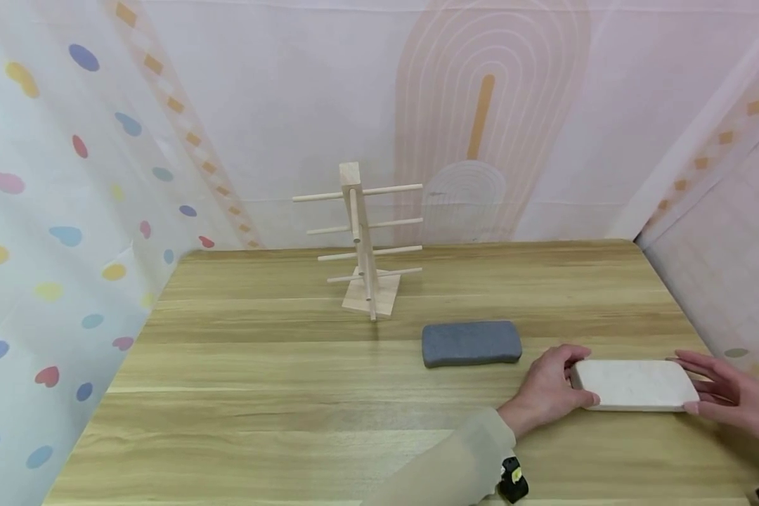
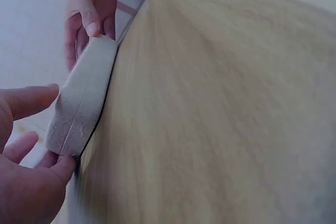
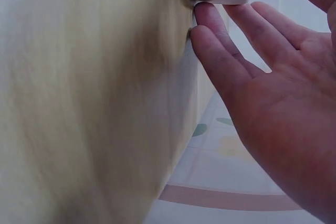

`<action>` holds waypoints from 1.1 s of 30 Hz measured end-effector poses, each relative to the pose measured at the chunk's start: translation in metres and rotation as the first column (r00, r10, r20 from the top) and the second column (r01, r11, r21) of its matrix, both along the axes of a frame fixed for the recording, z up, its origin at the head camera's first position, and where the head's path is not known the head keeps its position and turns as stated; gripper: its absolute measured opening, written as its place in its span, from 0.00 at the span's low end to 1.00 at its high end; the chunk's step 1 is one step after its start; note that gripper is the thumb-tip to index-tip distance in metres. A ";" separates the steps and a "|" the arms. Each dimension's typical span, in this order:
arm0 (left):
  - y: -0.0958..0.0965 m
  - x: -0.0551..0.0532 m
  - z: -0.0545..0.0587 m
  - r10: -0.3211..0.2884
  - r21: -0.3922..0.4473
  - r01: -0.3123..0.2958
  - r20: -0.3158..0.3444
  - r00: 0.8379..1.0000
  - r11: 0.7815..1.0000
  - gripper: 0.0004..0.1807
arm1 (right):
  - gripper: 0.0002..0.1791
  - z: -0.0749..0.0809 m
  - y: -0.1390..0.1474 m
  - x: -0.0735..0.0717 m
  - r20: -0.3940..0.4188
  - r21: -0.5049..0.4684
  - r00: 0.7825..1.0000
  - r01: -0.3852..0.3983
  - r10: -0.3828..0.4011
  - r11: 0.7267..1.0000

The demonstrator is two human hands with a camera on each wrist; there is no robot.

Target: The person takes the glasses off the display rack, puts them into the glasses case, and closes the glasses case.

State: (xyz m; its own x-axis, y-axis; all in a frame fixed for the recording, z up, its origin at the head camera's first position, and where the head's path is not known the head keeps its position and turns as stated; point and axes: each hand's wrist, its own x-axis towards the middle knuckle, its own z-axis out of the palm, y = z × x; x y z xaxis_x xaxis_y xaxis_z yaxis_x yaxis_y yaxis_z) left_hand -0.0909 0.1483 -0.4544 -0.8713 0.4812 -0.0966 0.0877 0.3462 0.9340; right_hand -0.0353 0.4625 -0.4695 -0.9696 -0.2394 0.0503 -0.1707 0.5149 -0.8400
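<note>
A white, round-cornered glasses case with a seam along its side lies at the right of the table. My left hand holds its left end, thumb at the near edge and fingers at the far edge. At the other end, my right hand has its thumb on the near corner and fingertips along the far corner. The right wrist view shows the right fingers against the end of the case, only part of which is in sight. A grey-blue case of similar shape lies left of the hands.
Toward the back middle of the wooden table stands a pale wooden rack with several thin pegs on a square base. Patterned cloth hangs behind the table and along both sides.
</note>
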 end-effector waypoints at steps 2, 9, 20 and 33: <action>-0.002 0.000 0.000 -0.003 0.004 0.003 0.016 1.000 1.000 0.30 | 0.47 0.003 -0.004 -0.001 -0.019 0.045 1.000 0.006 -0.005 0.999; -0.014 0.001 0.000 -0.003 0.025 0.002 0.024 1.000 1.000 0.27 | 0.36 0.014 -0.021 -0.003 0.043 0.319 0.990 0.113 -0.134 0.941; -0.046 0.010 0.010 0.046 0.141 -0.051 0.037 0.998 0.989 0.24 | 0.27 0.021 -0.050 0.007 -0.138 0.250 0.953 0.298 -0.271 0.921; -0.094 0.007 0.024 -0.019 0.220 0.034 -0.071 0.997 0.975 0.20 | 0.19 0.042 -0.087 0.011 -0.256 0.172 0.912 0.370 -0.321 0.913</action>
